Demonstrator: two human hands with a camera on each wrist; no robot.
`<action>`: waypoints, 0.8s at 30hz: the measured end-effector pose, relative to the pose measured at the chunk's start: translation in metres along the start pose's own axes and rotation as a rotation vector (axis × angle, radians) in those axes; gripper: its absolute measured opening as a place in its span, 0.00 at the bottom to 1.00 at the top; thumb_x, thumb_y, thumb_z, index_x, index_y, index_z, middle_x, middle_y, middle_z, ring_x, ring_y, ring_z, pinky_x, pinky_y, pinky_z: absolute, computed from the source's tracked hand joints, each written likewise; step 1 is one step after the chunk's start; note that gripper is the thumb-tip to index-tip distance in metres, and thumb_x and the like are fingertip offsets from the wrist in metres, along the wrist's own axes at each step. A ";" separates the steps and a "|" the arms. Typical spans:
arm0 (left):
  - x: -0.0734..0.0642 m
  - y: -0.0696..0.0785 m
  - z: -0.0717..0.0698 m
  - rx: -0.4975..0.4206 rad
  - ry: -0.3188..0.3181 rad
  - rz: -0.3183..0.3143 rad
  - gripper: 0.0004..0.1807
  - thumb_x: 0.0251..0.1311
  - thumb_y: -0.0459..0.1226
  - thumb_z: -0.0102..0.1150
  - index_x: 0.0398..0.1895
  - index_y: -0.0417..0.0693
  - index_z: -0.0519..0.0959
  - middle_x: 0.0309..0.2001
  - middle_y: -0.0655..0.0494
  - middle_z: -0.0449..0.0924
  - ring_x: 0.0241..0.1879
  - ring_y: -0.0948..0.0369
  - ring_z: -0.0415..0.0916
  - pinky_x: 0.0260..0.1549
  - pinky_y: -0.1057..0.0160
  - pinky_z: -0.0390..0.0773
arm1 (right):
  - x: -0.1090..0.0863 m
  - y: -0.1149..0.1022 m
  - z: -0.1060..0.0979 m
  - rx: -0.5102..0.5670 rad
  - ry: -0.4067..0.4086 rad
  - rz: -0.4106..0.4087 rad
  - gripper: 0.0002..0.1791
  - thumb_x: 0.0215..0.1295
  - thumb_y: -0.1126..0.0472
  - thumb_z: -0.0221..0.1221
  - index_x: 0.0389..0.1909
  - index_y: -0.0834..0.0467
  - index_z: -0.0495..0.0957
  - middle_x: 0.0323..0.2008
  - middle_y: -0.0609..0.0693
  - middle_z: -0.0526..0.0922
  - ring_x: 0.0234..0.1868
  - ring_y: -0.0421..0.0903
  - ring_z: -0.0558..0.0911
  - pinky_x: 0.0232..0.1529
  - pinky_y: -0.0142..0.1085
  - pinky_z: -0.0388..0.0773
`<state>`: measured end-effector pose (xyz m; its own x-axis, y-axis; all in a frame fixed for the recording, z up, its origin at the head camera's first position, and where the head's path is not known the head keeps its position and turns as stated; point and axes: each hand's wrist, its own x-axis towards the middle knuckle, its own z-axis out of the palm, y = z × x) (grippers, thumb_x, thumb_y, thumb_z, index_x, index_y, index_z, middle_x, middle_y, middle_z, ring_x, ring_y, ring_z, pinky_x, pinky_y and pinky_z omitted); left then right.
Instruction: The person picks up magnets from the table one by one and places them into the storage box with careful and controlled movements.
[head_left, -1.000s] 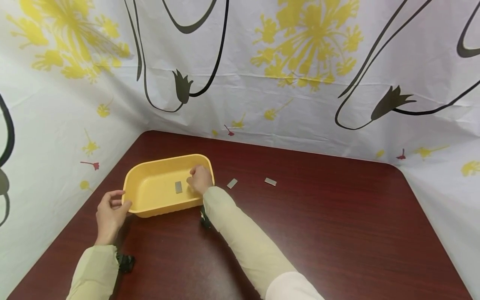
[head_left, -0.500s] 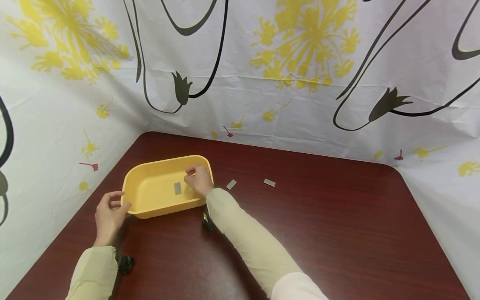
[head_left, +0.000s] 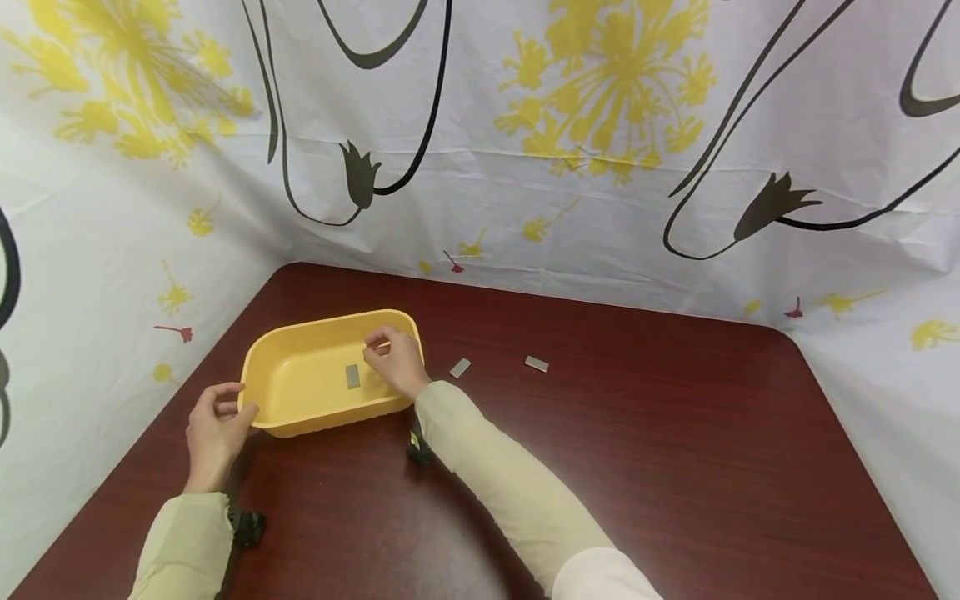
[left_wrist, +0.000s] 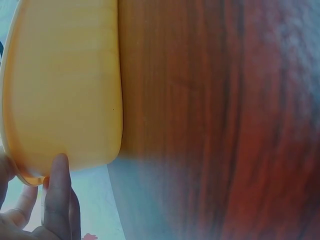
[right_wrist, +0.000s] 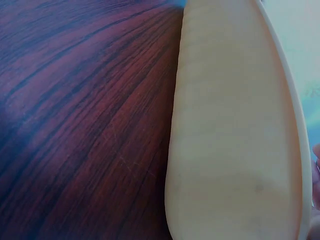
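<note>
In the head view, a yellow rectangular plastic basin [head_left: 300,379] with rounded corners stands on the table's left half. My left hand [head_left: 215,433] grips its left end at the near corner, thumb at the rim; in the left wrist view a finger [left_wrist: 61,185] lies along the outer wall. My right hand [head_left: 397,362] is over the basin's right end, fingers bent and thumb close to the index finger. I cannot tell whether something small is between them. A small flat grey metal block [head_left: 352,377] lies on the basin floor, left of the right hand.
Two similar blocks lie on the dark red wooden table [head_left: 637,458] right of the basin: a nearer block [head_left: 461,367] and a farther block [head_left: 537,363]. A white patterned curtain [head_left: 480,150] borders the table's back and sides.
My right hand has shifted slightly left and its fingertips have lifted a little inside the basin. The left hand keeps its place on the rim; the blocks have not moved.
</note>
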<state>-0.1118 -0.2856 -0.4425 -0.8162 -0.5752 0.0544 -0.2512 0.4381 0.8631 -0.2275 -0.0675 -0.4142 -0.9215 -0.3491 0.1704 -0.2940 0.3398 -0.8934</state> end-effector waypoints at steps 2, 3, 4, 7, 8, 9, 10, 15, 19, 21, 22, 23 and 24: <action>-0.002 0.003 0.000 0.000 0.003 -0.011 0.19 0.48 0.33 0.52 0.47 0.42 0.68 0.30 0.49 0.71 0.18 0.72 0.71 0.11 0.63 0.76 | 0.000 0.000 -0.001 -0.001 0.008 -0.005 0.07 0.54 0.67 0.57 0.34 0.62 0.76 0.33 0.50 0.79 0.34 0.41 0.80 0.31 0.23 0.74; -0.002 0.004 0.000 0.001 0.004 -0.010 0.19 0.48 0.33 0.52 0.47 0.41 0.68 0.31 0.48 0.71 0.18 0.72 0.71 0.12 0.64 0.76 | -0.001 0.000 -0.001 0.001 0.012 -0.007 0.07 0.54 0.67 0.57 0.35 0.62 0.76 0.33 0.50 0.79 0.34 0.41 0.80 0.31 0.23 0.74; -0.002 0.004 0.000 0.004 0.006 -0.005 0.20 0.48 0.33 0.52 0.47 0.41 0.68 0.31 0.48 0.72 0.18 0.72 0.71 0.13 0.66 0.76 | -0.001 0.000 -0.001 0.004 0.015 -0.008 0.07 0.54 0.67 0.57 0.34 0.62 0.76 0.33 0.50 0.79 0.34 0.41 0.80 0.31 0.23 0.74; 0.002 -0.002 0.002 -0.004 0.010 0.003 0.19 0.48 0.33 0.53 0.47 0.41 0.68 0.31 0.48 0.72 0.18 0.72 0.71 0.11 0.68 0.75 | -0.001 0.001 -0.002 0.011 0.024 -0.010 0.06 0.54 0.67 0.57 0.34 0.61 0.76 0.33 0.50 0.79 0.33 0.41 0.80 0.31 0.22 0.74; 0.003 -0.005 0.002 -0.005 0.010 0.005 0.19 0.48 0.33 0.53 0.47 0.42 0.68 0.31 0.48 0.72 0.18 0.71 0.71 0.10 0.69 0.74 | -0.001 0.001 -0.002 0.014 0.026 -0.008 0.06 0.54 0.67 0.57 0.34 0.61 0.76 0.33 0.50 0.79 0.33 0.41 0.80 0.30 0.22 0.74; 0.004 -0.008 0.003 -0.009 0.009 0.007 0.19 0.49 0.34 0.53 0.47 0.42 0.68 0.31 0.48 0.72 0.18 0.71 0.72 0.09 0.70 0.73 | -0.001 0.002 -0.002 0.019 0.026 -0.010 0.06 0.53 0.67 0.57 0.34 0.61 0.76 0.33 0.51 0.79 0.33 0.41 0.80 0.30 0.22 0.74; 0.005 -0.010 0.003 -0.007 0.010 0.008 0.19 0.48 0.34 0.53 0.47 0.42 0.68 0.31 0.49 0.72 0.18 0.71 0.72 0.08 0.70 0.73 | -0.002 0.001 -0.003 0.022 0.026 -0.008 0.06 0.53 0.67 0.58 0.34 0.61 0.76 0.33 0.50 0.79 0.33 0.41 0.80 0.30 0.22 0.74; 0.000 -0.002 0.001 0.001 0.009 0.004 0.19 0.49 0.33 0.52 0.47 0.41 0.68 0.31 0.47 0.72 0.18 0.71 0.71 0.10 0.70 0.74 | -0.005 -0.001 -0.005 0.038 0.024 -0.001 0.06 0.53 0.67 0.59 0.34 0.61 0.76 0.34 0.50 0.79 0.33 0.41 0.80 0.30 0.22 0.74; -0.006 0.010 -0.002 0.009 -0.003 -0.015 0.20 0.50 0.32 0.52 0.49 0.39 0.68 0.33 0.43 0.73 0.18 0.72 0.70 0.13 0.71 0.75 | -0.007 -0.002 -0.007 0.049 0.025 -0.006 0.06 0.53 0.66 0.59 0.33 0.61 0.76 0.33 0.50 0.79 0.33 0.41 0.80 0.30 0.23 0.75; -0.007 0.013 -0.003 0.012 -0.011 -0.015 0.20 0.50 0.32 0.52 0.49 0.39 0.67 0.34 0.43 0.72 0.18 0.72 0.70 0.14 0.72 0.75 | -0.008 -0.003 -0.008 0.052 0.022 -0.008 0.06 0.53 0.66 0.59 0.34 0.60 0.77 0.33 0.49 0.79 0.33 0.41 0.80 0.31 0.23 0.75; -0.007 0.013 -0.002 0.007 -0.006 -0.017 0.20 0.50 0.32 0.52 0.49 0.39 0.67 0.33 0.44 0.73 0.18 0.72 0.70 0.13 0.70 0.75 | -0.009 -0.003 -0.009 0.054 0.018 -0.007 0.06 0.53 0.66 0.59 0.34 0.60 0.76 0.34 0.49 0.79 0.33 0.41 0.80 0.31 0.23 0.75; -0.007 0.013 -0.002 0.008 0.000 -0.014 0.19 0.50 0.32 0.52 0.48 0.38 0.68 0.32 0.45 0.72 0.18 0.71 0.71 0.13 0.70 0.75 | -0.010 -0.003 -0.009 0.056 0.016 -0.005 0.06 0.53 0.66 0.59 0.34 0.60 0.77 0.34 0.49 0.79 0.33 0.40 0.80 0.31 0.23 0.75; -0.006 0.012 -0.002 0.006 0.005 -0.012 0.19 0.49 0.32 0.52 0.47 0.39 0.68 0.31 0.47 0.72 0.17 0.71 0.71 0.12 0.68 0.75 | -0.010 -0.003 -0.010 0.056 0.012 -0.005 0.06 0.53 0.65 0.59 0.34 0.60 0.77 0.34 0.49 0.79 0.33 0.40 0.80 0.31 0.23 0.75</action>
<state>-0.1085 -0.2781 -0.4313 -0.8105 -0.5839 0.0468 -0.2640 0.4355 0.8606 -0.2192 -0.0567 -0.4089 -0.9231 -0.3401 0.1797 -0.2841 0.2881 -0.9145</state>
